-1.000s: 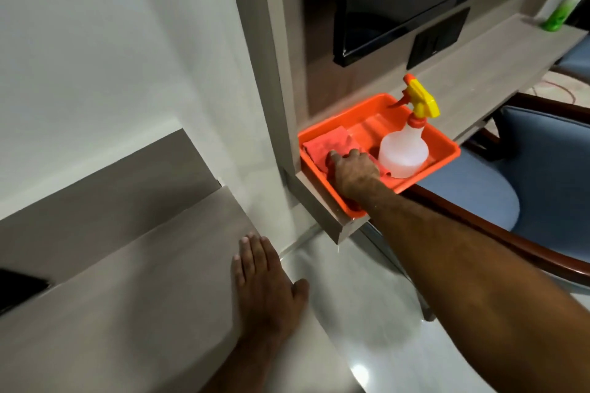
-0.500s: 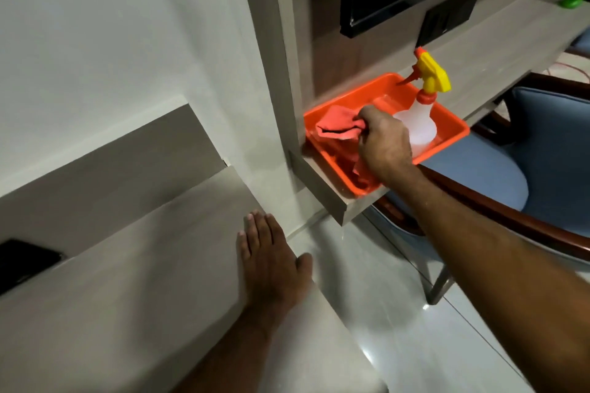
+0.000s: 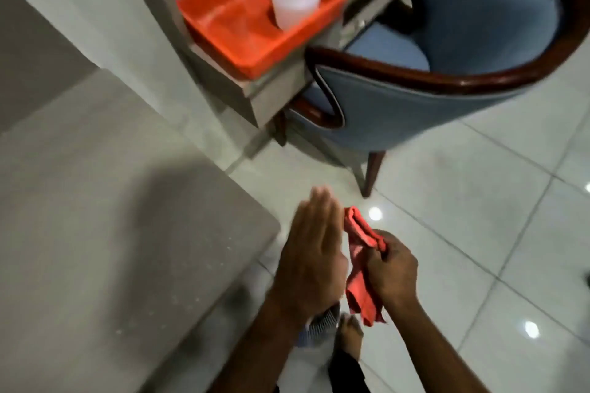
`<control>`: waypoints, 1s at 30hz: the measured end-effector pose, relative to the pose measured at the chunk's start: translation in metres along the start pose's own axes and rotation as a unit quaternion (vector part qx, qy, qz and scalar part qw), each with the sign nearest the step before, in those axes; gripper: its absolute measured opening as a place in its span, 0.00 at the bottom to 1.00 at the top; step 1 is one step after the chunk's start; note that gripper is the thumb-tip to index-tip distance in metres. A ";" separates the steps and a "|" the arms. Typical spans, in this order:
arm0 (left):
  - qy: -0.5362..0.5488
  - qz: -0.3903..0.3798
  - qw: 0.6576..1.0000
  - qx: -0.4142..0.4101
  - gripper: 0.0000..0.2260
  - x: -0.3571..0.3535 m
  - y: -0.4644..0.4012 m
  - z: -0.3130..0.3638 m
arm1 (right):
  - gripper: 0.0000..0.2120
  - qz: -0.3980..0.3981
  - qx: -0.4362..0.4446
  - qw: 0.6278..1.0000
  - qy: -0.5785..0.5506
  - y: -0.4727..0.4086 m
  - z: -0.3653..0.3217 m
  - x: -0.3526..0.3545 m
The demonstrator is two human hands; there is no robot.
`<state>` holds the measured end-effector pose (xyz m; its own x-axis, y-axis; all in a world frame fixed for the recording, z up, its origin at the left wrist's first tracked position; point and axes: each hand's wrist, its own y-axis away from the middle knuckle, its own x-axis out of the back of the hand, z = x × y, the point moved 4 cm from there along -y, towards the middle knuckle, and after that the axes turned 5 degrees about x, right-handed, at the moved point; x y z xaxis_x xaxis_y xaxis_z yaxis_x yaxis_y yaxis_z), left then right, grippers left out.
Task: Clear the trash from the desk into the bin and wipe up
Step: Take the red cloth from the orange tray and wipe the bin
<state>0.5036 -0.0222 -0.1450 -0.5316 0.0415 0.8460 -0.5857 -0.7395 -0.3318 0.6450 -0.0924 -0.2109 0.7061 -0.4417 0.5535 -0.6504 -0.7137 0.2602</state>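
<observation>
My right hand [image 3: 388, 268] is shut on a red cloth [image 3: 360, 281], held low over the floor in front of me. The cloth hangs folded, its top end poking up beside my left hand [image 3: 311, 252]. My left hand is flat with fingers together and extended, just left of the cloth, possibly touching it. The grey desk top [image 3: 95, 217] lies to the left. An orange tray [image 3: 242, 25] sits on the far shelf corner with a translucent spray bottle [image 3: 295, 0] standing in it; the bottle's head is cut off by the frame.
A blue upholstered chair [image 3: 447, 89] with a dark wooden rim stands at the shelf on the right. White glossy floor tiles [image 3: 479, 233] spread to the right. My bare foot [image 3: 349, 335] shows below my hands.
My right hand lifted the red cloth out of the orange tray and brought it down near my body. My left hand left the desk top and came up beside the cloth. The view tilted downward.
</observation>
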 end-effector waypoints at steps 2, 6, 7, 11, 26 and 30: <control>0.004 -0.079 0.997 -0.007 0.24 -0.062 0.058 0.018 | 0.13 -0.025 -0.050 0.997 0.043 0.014 0.078 -0.017; -0.060 -0.245 0.959 0.129 0.28 -0.154 0.166 -0.021 | 0.10 -0.061 -0.123 0.985 0.107 0.036 0.194 -0.063; -0.063 -0.271 0.943 0.185 0.29 -0.173 0.192 -0.039 | 0.11 -0.067 -0.137 0.982 0.107 0.039 0.219 -0.077; -0.068 -0.336 0.827 0.446 0.32 -0.234 0.277 -0.117 | 0.18 -0.102 -0.181 0.975 0.083 0.046 0.289 -0.132; 0.302 -0.161 0.563 0.752 0.16 -0.188 0.300 -0.134 | 0.21 -0.185 -0.154 0.966 0.092 0.049 0.233 -0.120; 0.411 -0.134 0.533 0.727 0.22 -0.077 0.264 -0.071 | 0.22 -0.190 -0.108 0.970 0.107 0.080 0.120 -0.057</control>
<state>0.3462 -0.1731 -0.3278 -0.9866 0.1154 0.1154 0.0688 -0.3470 0.9353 0.5867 -0.1898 -0.3167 0.8474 -0.0302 0.5301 -0.4140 -0.6626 0.6241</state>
